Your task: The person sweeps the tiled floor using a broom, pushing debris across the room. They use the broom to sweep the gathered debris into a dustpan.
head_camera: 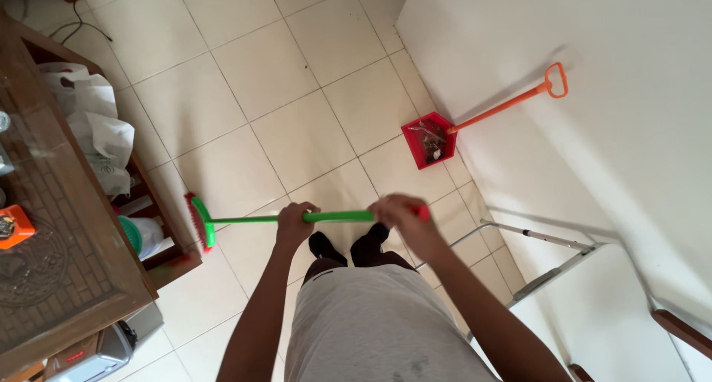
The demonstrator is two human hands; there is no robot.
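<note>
Cream floor tiles (297,70) are seen below. Green broom (245,219) is held level, long axis 9-to-3 o'clock, bristle head at 9. Left hand (295,222) is closed mid-handle, nearer the head; right hand (400,213) is closed at the red end.

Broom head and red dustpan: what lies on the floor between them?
In the head view, only bare cream floor tiles lie between the broom head and the red dustpan; nothing else sits on that stretch.

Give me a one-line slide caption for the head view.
Both hands, left and right, grip a green broom over a tiled floor; a red dustpan leans against the white wall.
</note>
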